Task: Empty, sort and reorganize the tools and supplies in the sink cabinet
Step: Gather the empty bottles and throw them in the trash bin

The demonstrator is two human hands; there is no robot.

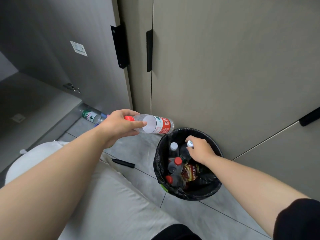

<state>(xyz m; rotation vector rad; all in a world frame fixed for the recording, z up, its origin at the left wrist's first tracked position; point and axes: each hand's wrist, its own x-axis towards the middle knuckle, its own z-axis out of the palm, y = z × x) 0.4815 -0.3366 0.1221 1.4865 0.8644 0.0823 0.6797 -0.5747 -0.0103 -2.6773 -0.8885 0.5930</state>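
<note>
My left hand (121, 124) grips a clear plastic bottle (156, 125) with a red cap and red label, held on its side just left of a bin. The bin (161, 170) is lined with a black bag and stands against the cabinet doors. My right hand (199, 149) reaches into it and grips the neck of a dark bottle with a white cap (190, 143). Inside lie another white-capped bottle (174, 148), two red-capped bottles (174, 166) and a red snack wrapper (191, 172).
A green-labelled bottle (90, 116) lies on the floor under the open grey cabinet door (69, 49). A black pen-like object (123, 163) lies on the tiles. A white bag (34, 160) sits at the left, by my light-trousered leg.
</note>
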